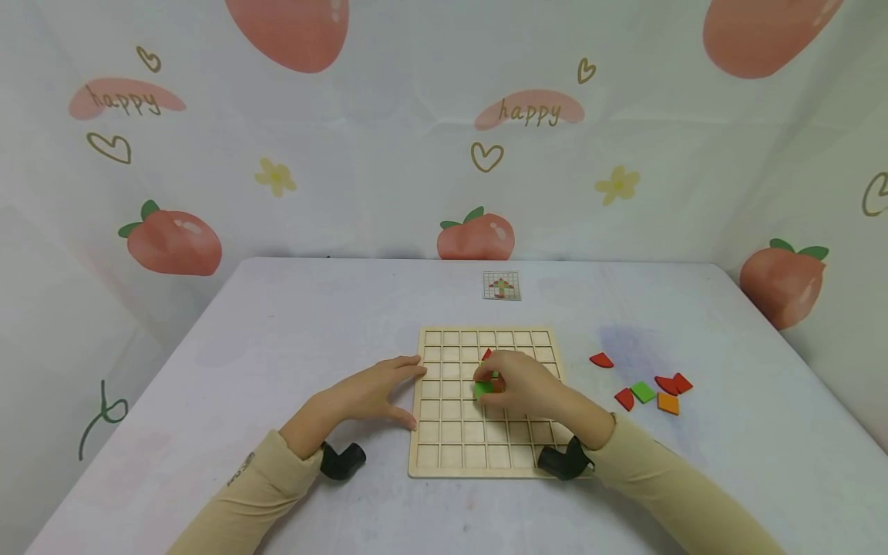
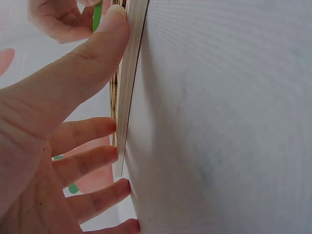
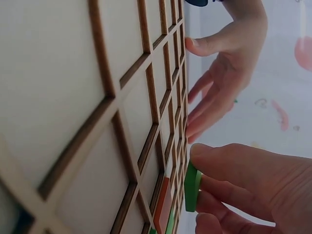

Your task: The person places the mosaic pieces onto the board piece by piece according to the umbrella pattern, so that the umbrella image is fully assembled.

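A wooden grid board (image 1: pixel 449 455) lies flat on the table. Over its middle, my right hand (image 1: pixel 523 383) pinches a green tile (image 3: pixel 191 187) between thumb and fingers; in the right wrist view the tile stands a little off the board. An orange tile (image 3: pixel 162 204) and part of a green piece sit in the grid near that hand. Just beyond the fingers shows a red piece (image 1: pixel 487 354), partly hidden. My left hand (image 1: pixel 378 391) is at the board's left edge, fingers spread and fairly straight, the thumb (image 2: pixel 109 24) against the rim.
To the right of the board lie a red quarter-round piece (image 1: pixel 601 360), a green square (image 1: pixel 643 392), an orange square (image 1: pixel 668 404) and several more red pieces (image 1: pixel 624 398). Behind the board is a small card (image 1: pixel 502 285) with a coloured pattern on a grid. A printed cloth hangs behind the table.
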`<state>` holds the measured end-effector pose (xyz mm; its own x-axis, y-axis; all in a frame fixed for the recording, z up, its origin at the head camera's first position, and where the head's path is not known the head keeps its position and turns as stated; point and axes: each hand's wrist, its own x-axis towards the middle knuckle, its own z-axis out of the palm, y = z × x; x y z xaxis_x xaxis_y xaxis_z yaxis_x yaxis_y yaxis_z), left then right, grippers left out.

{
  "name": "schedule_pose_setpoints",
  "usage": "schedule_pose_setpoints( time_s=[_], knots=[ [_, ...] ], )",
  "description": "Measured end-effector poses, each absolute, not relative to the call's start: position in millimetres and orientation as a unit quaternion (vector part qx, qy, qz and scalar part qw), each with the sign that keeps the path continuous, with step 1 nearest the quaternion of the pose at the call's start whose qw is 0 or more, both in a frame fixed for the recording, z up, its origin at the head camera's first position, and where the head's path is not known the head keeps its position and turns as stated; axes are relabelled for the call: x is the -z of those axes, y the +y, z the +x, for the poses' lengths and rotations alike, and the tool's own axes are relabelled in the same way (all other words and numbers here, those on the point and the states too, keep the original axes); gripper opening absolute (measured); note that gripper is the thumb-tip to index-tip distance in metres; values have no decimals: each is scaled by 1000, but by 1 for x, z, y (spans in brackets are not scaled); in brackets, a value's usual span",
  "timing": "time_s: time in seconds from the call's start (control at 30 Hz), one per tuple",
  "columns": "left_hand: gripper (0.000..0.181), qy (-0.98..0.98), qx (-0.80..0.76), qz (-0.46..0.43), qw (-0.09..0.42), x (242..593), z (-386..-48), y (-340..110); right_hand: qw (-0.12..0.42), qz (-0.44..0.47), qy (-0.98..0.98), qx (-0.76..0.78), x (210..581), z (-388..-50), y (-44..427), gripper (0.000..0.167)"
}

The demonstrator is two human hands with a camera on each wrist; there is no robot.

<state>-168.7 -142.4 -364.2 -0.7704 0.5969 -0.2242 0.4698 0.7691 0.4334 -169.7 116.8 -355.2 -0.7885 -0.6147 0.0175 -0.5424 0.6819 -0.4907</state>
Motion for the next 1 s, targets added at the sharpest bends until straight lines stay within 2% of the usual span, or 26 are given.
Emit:
schedule_pose_setpoints(
  time_s=[0.47, 0.8, 1.0],
  knots=[
    [84, 924, -180, 289, 175, 367, -170, -143, 89, -311, 920, 222, 358, -177, 101, 17],
    [95, 921, -186, 299, 169, 366, -168, -145, 84, -311, 923, 212, 361, -180, 99, 17],
    [95, 919, -186, 306, 167, 366, -167, -145, 86, -308, 924, 210, 363, -181, 98, 18]
  ],
)
